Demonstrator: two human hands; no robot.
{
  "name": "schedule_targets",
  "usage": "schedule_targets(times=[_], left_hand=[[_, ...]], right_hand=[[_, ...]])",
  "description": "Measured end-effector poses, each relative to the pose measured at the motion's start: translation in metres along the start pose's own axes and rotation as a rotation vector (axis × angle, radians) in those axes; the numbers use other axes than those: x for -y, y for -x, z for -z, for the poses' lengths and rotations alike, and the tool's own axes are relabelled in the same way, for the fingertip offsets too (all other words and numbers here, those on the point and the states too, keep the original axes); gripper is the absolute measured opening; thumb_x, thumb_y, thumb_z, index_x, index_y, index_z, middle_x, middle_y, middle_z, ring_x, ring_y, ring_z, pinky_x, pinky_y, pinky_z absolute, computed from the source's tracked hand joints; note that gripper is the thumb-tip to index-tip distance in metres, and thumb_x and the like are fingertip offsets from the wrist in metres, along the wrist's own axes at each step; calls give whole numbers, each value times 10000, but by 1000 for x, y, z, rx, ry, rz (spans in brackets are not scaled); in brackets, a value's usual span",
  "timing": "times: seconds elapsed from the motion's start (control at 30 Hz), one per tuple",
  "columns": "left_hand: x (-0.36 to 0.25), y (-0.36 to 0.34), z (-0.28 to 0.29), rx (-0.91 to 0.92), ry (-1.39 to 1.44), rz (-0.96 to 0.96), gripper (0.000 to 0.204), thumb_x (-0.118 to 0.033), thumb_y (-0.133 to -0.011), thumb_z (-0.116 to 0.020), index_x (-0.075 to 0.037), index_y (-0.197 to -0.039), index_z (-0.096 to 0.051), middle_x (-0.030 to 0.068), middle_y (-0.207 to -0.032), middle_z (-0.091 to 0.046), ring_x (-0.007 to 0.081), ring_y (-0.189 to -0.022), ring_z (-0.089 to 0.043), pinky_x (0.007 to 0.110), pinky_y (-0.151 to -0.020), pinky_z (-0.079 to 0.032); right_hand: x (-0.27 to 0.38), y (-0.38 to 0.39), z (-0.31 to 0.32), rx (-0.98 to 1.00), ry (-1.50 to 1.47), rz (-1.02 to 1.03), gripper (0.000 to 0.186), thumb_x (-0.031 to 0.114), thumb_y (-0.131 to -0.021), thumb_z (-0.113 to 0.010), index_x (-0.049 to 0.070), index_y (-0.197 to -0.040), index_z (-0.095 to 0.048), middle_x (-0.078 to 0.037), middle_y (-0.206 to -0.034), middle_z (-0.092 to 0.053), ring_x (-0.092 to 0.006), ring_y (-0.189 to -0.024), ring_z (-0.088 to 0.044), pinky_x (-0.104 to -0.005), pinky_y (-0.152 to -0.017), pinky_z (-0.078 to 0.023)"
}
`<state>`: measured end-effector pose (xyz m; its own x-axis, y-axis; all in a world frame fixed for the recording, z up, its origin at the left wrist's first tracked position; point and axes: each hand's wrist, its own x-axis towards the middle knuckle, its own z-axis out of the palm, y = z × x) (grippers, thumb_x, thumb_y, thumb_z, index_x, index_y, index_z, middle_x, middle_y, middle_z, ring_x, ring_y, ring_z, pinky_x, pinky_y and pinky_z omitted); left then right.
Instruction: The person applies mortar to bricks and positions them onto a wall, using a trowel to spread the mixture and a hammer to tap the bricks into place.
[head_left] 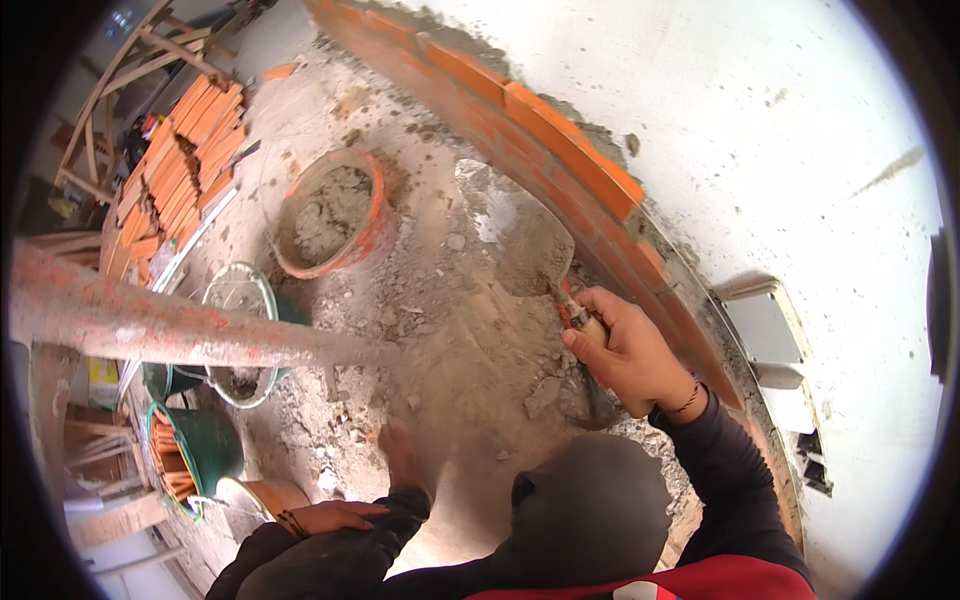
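Observation:
My right hand [625, 355] is wrapped round the wooden handle of a trowel [525, 250], whose wide blade carries grey mortar smears and points forward beside a low wall of orange bricks [560, 140]. My left hand [335, 517] rests on my left thigh, fingers extended and holding nothing. Ahead of me, a red-rimmed bucket [375, 190] holds grey mortar. Dusty rubble [550, 395] lies below the trowel, and my bare foot [400, 450] stands on the dusty floor.
A stack of orange bricks [180, 150] and a wooden frame [95, 110] are at the far left. A speckled pole [180, 315] crosses above a pale-rimmed bucket [240, 285] and a green bucket of brick pieces [210, 445]. A white wall [780, 120] rises on the right.

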<state>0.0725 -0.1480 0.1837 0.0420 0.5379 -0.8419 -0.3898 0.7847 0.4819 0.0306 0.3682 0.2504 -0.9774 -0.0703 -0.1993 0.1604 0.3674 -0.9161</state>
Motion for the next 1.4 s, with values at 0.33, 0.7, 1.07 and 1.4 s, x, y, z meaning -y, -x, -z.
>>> schedule_targets(times=[0.33, 0.7, 1.07, 1.4], left_hand=[[54, -15, -55, 92, 36, 12, 396, -274, -982, -532, -90, -1326, -597, 117, -1260, -651, 181, -1167, -605, 310, -1033, -425], [35, -26, -17, 90, -106, 6, 378, -287, -969, -552, -83, -1278, -628, 113, -1198, -674, 179, -1104, -628, 315, -980, -453], [31, -40, 13, 154, -204, 34, 364, -300, -956, -573, -77, -1230, -660, 109, -1137, -698, 178, -1041, -651, 320, -927, -480], [52, -71, -17, 158, -213, -106, 355, -312, -944, -592, -71, -1186, -689, 106, -1080, -719, 176, -984, -671, 324, -878, -505]], right_hand=[[-16, -65, -74, -51, 349, 329, 440, 76, -847, -631, -26, -1247, -479, -181, -908, -634, -363, -825, -641, -408, -714, -505], [-100, -130, -162, -252, 627, 360, 449, 15, -871, -510, 40, -1320, -492, -190, -985, -572, -410, -835, -609, -482, -710, -501], [2, 21, 0, -607, 747, 204, 406, 192, -945, -587, -53, -1267, -564, -212, -786, -680, -338, -711, -685, -410, -702, -542], [82, 58, -2, 429, 785, -261, 129, 103, -918, -585, -6, -987, -573, -90, -745, -513, -180, -670, -486, -306, -620, -411]])
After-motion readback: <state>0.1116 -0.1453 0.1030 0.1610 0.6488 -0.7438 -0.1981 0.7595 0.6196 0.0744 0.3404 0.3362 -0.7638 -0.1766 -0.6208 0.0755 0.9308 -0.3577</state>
